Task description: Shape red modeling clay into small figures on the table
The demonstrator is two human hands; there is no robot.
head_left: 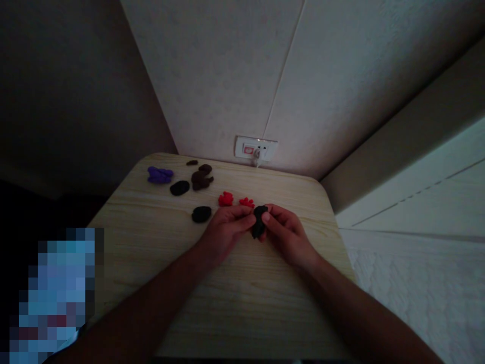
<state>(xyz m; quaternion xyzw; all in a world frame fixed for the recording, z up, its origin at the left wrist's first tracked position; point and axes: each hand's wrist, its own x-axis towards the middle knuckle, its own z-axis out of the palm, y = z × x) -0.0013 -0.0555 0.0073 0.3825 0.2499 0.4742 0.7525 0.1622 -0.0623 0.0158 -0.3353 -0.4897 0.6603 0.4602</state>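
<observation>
Between my two hands is a lump of black modelling clay [259,221], held a little above the table. My left hand [229,227] pinches its left side with thumb and fingers. From the right, my right hand [286,232] grips the same lump, thumb pressed on its face. Just beyond the fingers lie two red clay pieces, a rounded one [226,198] and a flower-like one [247,202]. A flattened black clay piece [201,214] rests to the left of my left hand. The fingertips behind the held lump are partly hidden.
The pale wooden table [235,313] has rounded corners. Toward its far left are purple clay [159,175], another black piece [180,188] and brown clay lumps [201,179]. A wall socket [255,148] with a plug sits behind the table. A pixelated screen-like patch [60,293] is at lower left.
</observation>
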